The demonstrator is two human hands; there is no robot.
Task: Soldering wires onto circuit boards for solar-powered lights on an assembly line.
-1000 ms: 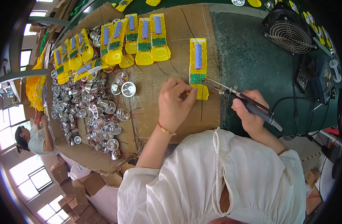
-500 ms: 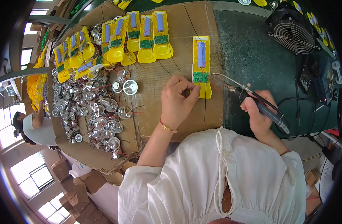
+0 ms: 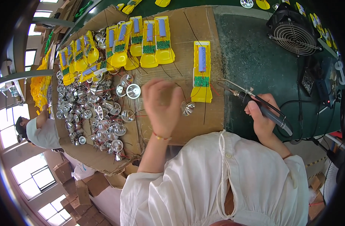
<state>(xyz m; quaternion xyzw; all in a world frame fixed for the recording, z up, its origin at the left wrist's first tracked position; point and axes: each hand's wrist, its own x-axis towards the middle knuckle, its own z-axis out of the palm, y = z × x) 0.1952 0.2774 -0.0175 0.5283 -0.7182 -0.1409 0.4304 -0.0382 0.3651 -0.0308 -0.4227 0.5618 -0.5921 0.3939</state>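
Note:
In front of me on the cardboard lies a yellow plastic housing holding a blue cylindrical battery and a green circuit board. Loose wires run from the board. My right hand grips a soldering iron with a thin curved metal tube fixed along it. Its tip points at the board from the right, a small distance off. My left hand, slightly blurred, is raised left of the housing, thumb and fingers apart with nothing seen between them. Just right of it rests a silver reflector cup.
Many silver reflector cups fill the cardboard tray at left. Several more yellow housings with batteries and boards lie beyond them. A black fan stands far right, near cables and a dark box. Another person is at far left.
My left hand has moved left, away from the circuit board, and its thumb and fingers have parted. A reflector cup now shows beside it. The iron's tip has drawn slightly back from the board.

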